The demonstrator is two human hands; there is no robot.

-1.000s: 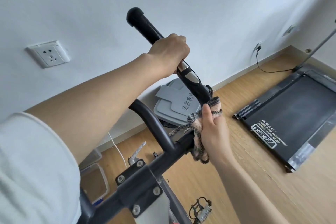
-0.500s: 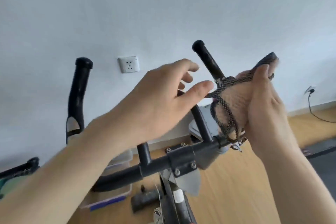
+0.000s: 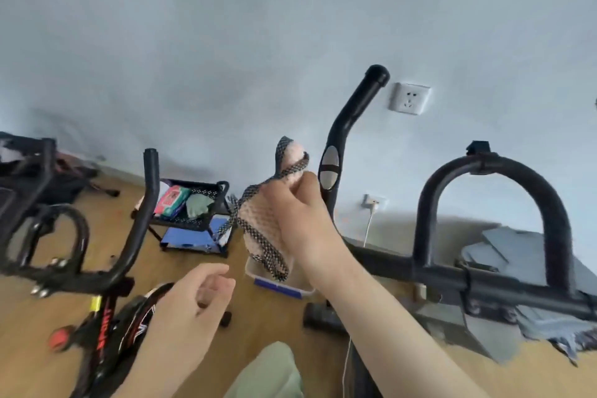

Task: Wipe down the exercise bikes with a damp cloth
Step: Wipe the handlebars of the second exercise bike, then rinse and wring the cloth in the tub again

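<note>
While my right hand [image 3: 302,216] grips the cloth [image 3: 258,226] beside the bike handle [image 3: 347,118], my left hand [image 3: 190,300] hangs loose below.

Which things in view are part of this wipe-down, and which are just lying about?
Job: cloth, gripped by the right hand; near bike's handlebar; second bike on the left; left hand, holding nothing.
Lying about: mesh rack holding a wipes pack; plastic box on the floor; wall socket.
</note>
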